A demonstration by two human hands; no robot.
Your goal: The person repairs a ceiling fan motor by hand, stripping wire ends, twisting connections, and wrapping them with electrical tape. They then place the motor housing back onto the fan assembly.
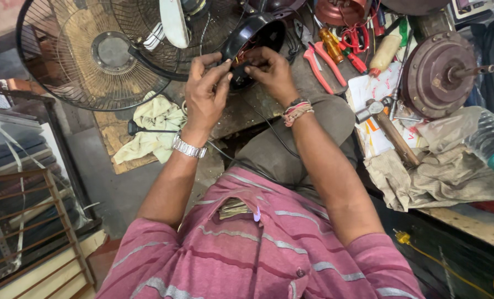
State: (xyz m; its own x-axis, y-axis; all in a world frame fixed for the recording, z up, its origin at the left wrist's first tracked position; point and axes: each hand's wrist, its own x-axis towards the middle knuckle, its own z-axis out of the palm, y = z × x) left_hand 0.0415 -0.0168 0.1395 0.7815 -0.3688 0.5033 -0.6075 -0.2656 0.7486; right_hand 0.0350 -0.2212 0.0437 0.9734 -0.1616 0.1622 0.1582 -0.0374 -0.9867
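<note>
A black fan motor housing (253,34) lies open toward me, with coloured wires showing inside. My left hand (205,93), a metal watch on its wrist, pinches the lower edge of the housing. My right hand (272,72), with thread bands on its wrist, grips the small parts and wires at the housing's mouth. The two hands' fingertips almost meet there. A black cable (269,130) runs from the housing down over my knee.
A round wire fan guard (75,52) with a white blade (175,22) lies to the left, a pale rag (150,124) below it. At right are red pliers (319,66), screwdrivers (335,47), a hammer (388,130), a brown motor (438,75), cloth and a plastic bottle (493,141).
</note>
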